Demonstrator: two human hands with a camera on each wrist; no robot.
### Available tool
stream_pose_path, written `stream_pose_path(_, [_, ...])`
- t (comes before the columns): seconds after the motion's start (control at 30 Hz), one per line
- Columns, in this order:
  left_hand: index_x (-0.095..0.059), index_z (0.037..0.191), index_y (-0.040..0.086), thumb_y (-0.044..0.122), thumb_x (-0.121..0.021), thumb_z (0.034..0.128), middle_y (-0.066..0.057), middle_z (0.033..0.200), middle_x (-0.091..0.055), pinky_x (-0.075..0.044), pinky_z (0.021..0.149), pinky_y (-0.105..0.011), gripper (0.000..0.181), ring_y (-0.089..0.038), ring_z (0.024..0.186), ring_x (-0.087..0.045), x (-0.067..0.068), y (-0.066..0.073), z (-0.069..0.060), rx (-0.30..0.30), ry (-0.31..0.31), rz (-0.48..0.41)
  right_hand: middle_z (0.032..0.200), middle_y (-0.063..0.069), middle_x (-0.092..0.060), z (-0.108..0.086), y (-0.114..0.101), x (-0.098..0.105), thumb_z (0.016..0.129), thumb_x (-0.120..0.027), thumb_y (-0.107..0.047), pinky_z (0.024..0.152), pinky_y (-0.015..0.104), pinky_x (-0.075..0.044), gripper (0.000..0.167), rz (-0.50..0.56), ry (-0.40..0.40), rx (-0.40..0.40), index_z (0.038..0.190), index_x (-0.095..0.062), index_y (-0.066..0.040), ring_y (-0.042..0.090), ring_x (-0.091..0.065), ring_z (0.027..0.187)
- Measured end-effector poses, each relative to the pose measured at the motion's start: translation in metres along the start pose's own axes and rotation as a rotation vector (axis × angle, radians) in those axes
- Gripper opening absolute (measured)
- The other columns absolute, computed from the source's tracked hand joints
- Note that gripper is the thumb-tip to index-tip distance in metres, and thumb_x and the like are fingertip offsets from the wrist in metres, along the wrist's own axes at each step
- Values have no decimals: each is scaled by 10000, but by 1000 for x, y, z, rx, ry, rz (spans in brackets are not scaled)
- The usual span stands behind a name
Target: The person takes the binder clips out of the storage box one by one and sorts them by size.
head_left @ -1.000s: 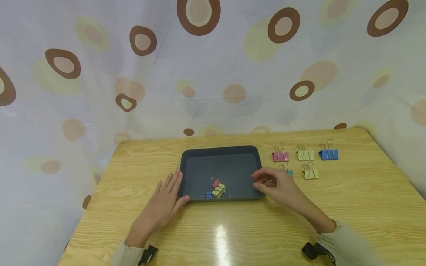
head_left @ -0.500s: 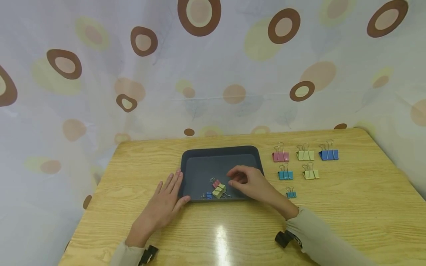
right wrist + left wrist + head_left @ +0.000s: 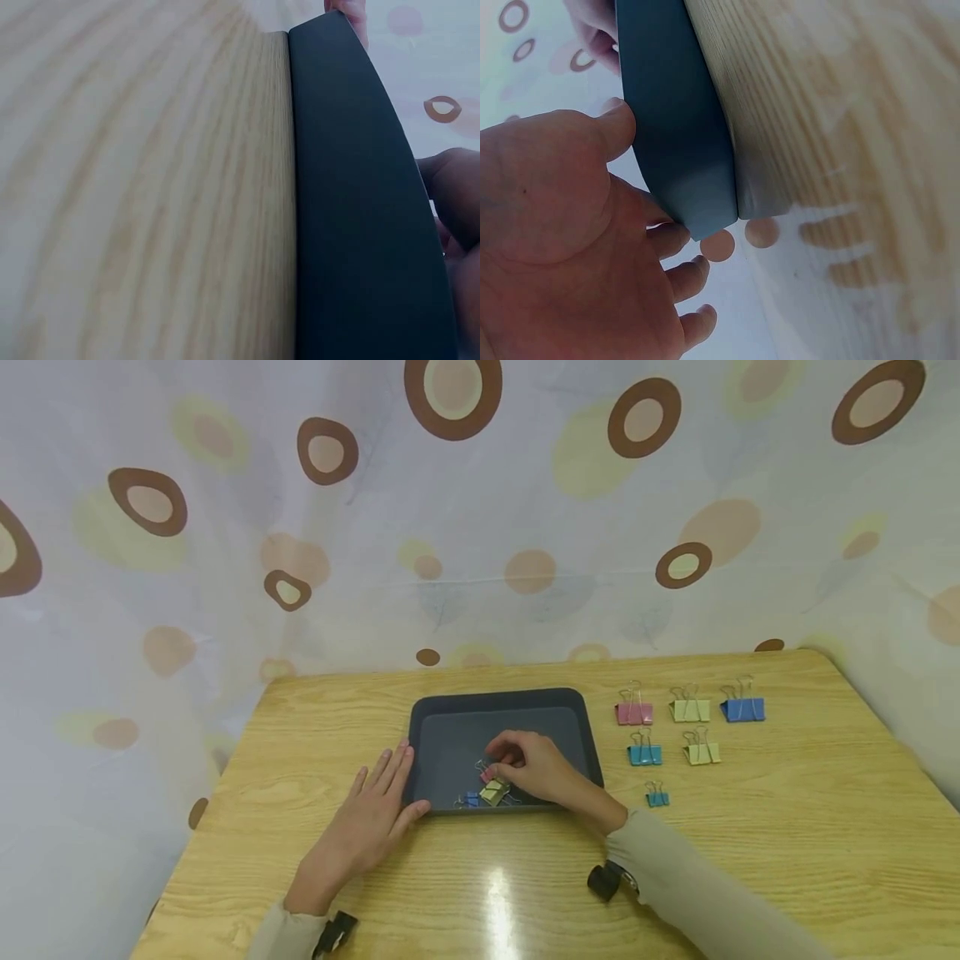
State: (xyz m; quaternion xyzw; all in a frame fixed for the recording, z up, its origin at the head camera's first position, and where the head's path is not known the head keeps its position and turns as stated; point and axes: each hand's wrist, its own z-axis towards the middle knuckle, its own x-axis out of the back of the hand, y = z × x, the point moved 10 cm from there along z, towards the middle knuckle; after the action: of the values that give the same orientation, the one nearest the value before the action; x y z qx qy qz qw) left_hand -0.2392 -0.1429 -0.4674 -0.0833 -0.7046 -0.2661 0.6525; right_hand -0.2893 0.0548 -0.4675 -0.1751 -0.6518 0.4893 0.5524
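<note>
A dark grey tray (image 3: 450,737) lies on the table. In its front part are a small pink binder clip (image 3: 485,776), a yellow binder clip (image 3: 494,792) and a small blue binder clip (image 3: 472,798), the pink and yellow ones touching. My left hand (image 3: 371,814) lies with straight fingers along the tray's left edge, thumb at the front corner; the left wrist view shows that palm (image 3: 570,225) against the tray wall (image 3: 679,127). Over the tray my right hand (image 3: 536,768) has bent fingers, thumb tip at the pink clip, index finger apart from the thumb. The right wrist view mostly hides these fingers behind the tray wall (image 3: 360,195).
Right of the tray, binder clips stand in rows: pink (image 3: 634,713), yellow (image 3: 690,710) and blue (image 3: 743,709) at the back, light blue (image 3: 645,754) and yellow (image 3: 702,753) in the middle, small light blue (image 3: 657,798) in front. A patterned curtain (image 3: 480,527) hangs behind the table (image 3: 420,893).
My right hand has moved left from the tray's right edge to the pink clip, uncovering the light blue clips on the table. The left hand has stayed at the tray's left edge.
</note>
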Motion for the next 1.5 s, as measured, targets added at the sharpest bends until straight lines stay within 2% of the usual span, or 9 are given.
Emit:
stream_pose_path(0.3, [-148,1623,-17,477,-422,1097,-151,1704,-81,-177,1197,-650,773,-391,1549,-157,1,0,2,-3,8,-6,897,6,-680,9,1,-4,902,-804,-95,683,269,-531,149,-81,-10,-37,1033,-754,-44,97,-614,770])
stream_pose_path(0.5, [-148,1623,-19,486,-415,1096,-151,1703,-77,-173,1199,-648,777,-394,1548,-156,1,0,1,1,1,4,844,4,-691,11,-2,-6,887,-805,-56,661,257,-527,84,-118,-1,-5,957,-759,-46,84,-617,727])
stream_pose_path(0.7, [-143,1624,-18,489,-412,1096,-150,1705,-69,-166,1200,-647,780,-396,1549,-151,1,0,1,10,-9,5,820,-38,-673,11,-1,-7,893,-788,-39,693,288,-520,70,-143,5,-21,889,-742,-92,79,-597,734])
stream_pose_path(1.03, [-141,1624,-19,485,-416,1096,-147,1705,-60,-160,1202,-646,780,-393,1551,-143,-1,0,1,7,-12,-1,896,2,-723,7,1,-1,906,-783,-51,695,268,-538,35,-53,27,19,927,-765,-73,103,-643,766])
stream_pose_path(1.27, [-141,1623,-21,482,-419,1096,-149,1705,-60,-157,1203,-644,780,-394,1551,-144,0,1,0,5,-14,-13,984,68,-754,-4,5,13,929,-756,-40,742,276,-590,52,55,55,29,976,-775,-52,160,-725,825])
stream_pose_path(1.5, [-150,1622,-23,486,-415,1096,-150,1704,-66,-167,1202,-642,779,-390,1550,-150,1,1,1,4,-8,-1,1032,91,-750,-16,7,32,944,-748,-57,785,285,-599,110,129,110,36,1052,-765,-44,225,-739,892])
